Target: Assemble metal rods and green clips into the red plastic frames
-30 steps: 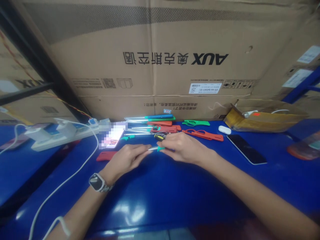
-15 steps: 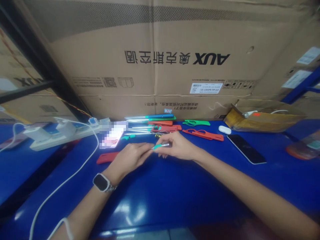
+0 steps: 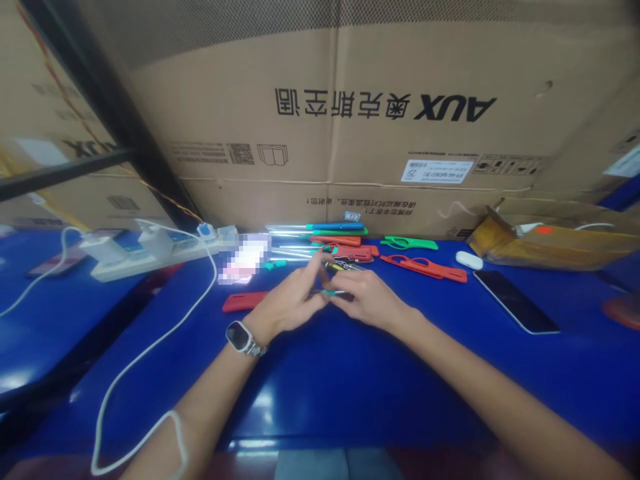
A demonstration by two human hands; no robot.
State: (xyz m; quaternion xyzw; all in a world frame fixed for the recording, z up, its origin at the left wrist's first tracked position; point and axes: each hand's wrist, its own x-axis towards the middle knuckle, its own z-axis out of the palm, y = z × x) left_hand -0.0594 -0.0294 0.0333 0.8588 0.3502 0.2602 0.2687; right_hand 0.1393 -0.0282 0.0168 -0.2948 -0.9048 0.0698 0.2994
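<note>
Between my fingertips is a small thin part, teal at the middle with a shiny metal end. My left hand, with a watch on its wrist, pinches its left end while the index finger reaches up and forward. Bent fingers of my right hand grip the other end and partly cover it. Just behind the hands lie several long-tubed lighters with blue, green and red handles. Small yellow and metal bits show beyond the fingertips. A red handle shell lies left of my left hand.
Green and red handle shells lie to the right. Farther right are a white earbud case, a dark phone and an open box. A lit phone, power strip and white cable occupy the left.
The view has shifted, so the scene sits farther right. My left index finger has lifted away from the small part, and my right hand has lowered, its fingers more curled.
</note>
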